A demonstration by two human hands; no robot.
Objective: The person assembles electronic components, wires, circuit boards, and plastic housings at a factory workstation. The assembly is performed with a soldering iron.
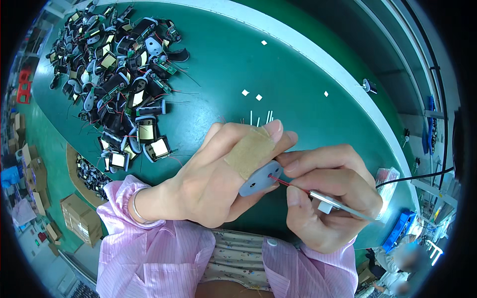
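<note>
My left hand (191,191) is closed around a small part with a grey oval end plate (252,184) that has holes in it. Its body is mostly hidden by my fingers. A tan square patch (251,153) lies across the fingers of that hand. From a hole in the plate, a thin red wire (282,182) runs to my right hand (343,191). There, thumb and fingers pinch a slim silver strip (340,204) with a small white block on its side. The strip's exact kind is unclear. Both hands meet above the green table, close to my body.
A large heap of black-and-grey electronic parts (117,74) with loose wires covers the table's left. Small white squares (245,93) and thin white sticks (268,116) lie beyond my hands. At the right are a blue tray (399,230) and a black cable (412,178). Cardboard boxes (81,218) stand lower left.
</note>
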